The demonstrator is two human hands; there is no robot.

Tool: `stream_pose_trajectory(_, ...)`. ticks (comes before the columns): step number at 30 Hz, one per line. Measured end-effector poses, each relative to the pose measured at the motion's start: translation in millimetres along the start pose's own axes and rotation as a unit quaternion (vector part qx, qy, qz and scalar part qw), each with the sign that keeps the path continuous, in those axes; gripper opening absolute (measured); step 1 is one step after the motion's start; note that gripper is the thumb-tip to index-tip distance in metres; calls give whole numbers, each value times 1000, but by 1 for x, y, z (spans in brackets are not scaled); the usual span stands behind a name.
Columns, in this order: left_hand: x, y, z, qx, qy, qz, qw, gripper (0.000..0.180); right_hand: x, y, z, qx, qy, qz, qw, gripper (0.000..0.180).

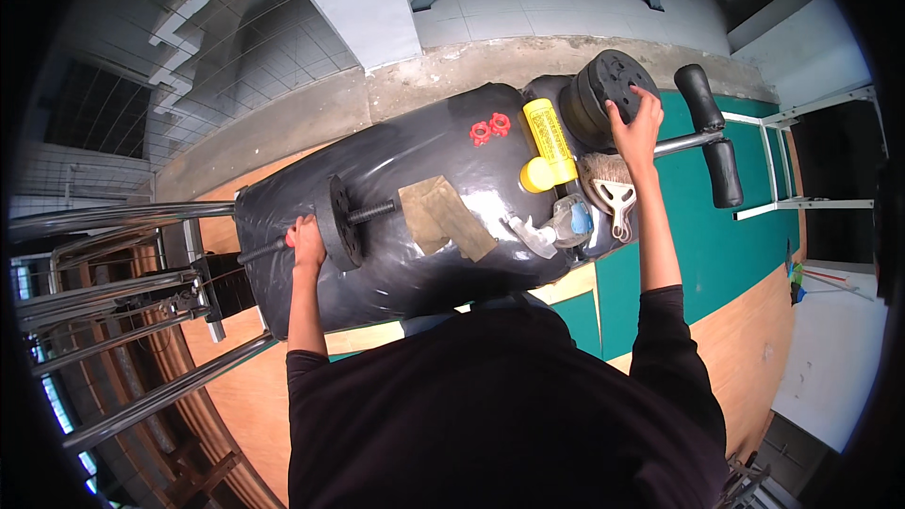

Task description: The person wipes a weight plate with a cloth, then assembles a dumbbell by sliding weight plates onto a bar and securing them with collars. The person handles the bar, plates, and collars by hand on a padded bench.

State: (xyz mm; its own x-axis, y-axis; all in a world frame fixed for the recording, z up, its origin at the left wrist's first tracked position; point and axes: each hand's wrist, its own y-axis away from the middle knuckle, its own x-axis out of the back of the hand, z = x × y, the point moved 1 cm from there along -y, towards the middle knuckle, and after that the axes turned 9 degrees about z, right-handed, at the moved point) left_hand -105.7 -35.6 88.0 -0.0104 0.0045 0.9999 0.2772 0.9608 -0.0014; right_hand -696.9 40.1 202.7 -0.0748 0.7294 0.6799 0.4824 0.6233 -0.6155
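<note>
A dark shirt (490, 405) is closest, then a long black bench (424, 292) with a pile of round weights (603, 75) at its far right corner and a short bar (373, 211) with one weight (347, 241) near its left end. The right hand (641, 130) reaches ahead, fingers spread on the pile; the left hand (307, 243) curls around the bar. It looks like time to pick a weight, which calls for a firm pinch.

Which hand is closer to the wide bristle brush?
The right. The right hand is just beyond the wide bristle brush, touching a black weight plate; the left hand is well off to the left, at the dumbbell.
</note>
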Motion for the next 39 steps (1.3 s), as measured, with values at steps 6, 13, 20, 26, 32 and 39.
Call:
stream_pose_trajectory(6,-4,0,-9,-29,-30,-12,999,24,-27,-36,29,-26,180,-270,946,110)
stream_pose_trajectory(13,-4,8,-11,6,15,-31,999,27,-46,-34,39,22,226,-264,937,115)
stream_pose_trajectory(20,-3,3,-5,-1,-18,-30,999,33,-37,-29,33,6,213,-255,943,101)
stream_pose_trajectory(26,1,3,5,-6,-37,-19,999,30,2,-33,-2,-25,113,-214,970,67)
stream_pose_trajectory(32,10,2,16,14,-53,-25,998,35,34,-39,-18,-174,-105,-193,960,57)
stream_pose_trajectory(39,18,5,18,9,28,-22,999,43,78,17,-170,-340,-405,-288,798,42)
